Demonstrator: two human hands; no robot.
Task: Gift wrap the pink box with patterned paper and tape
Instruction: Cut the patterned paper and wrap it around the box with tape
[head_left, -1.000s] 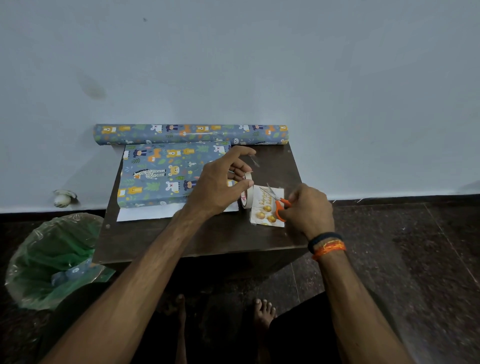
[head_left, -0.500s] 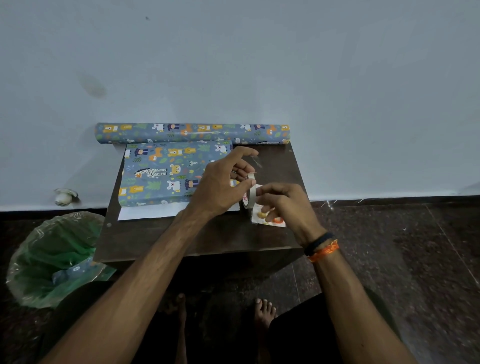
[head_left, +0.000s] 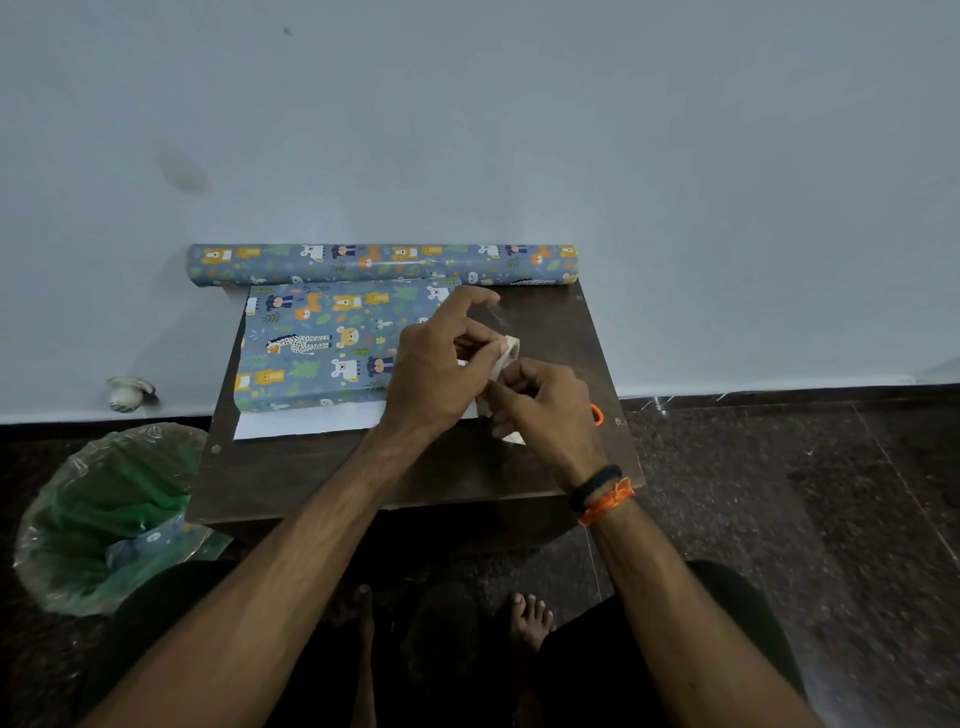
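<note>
Both my hands on the tape roll (head_left: 508, 354): left grip (head_left: 441, 364) holds it, right grip (head_left: 545, 405) pinches its edge, above the table (head_left: 311, 467).

Dark table (head_left: 322, 478); wrapped box (head_left: 317, 348); paper roll (head_left: 379, 264)

Right hand (head_left: 545, 405) left scissors (head_left: 596, 414); reached tape roll (head_left: 506, 353)

No readable text, labels or numbers on anything in view.
</note>
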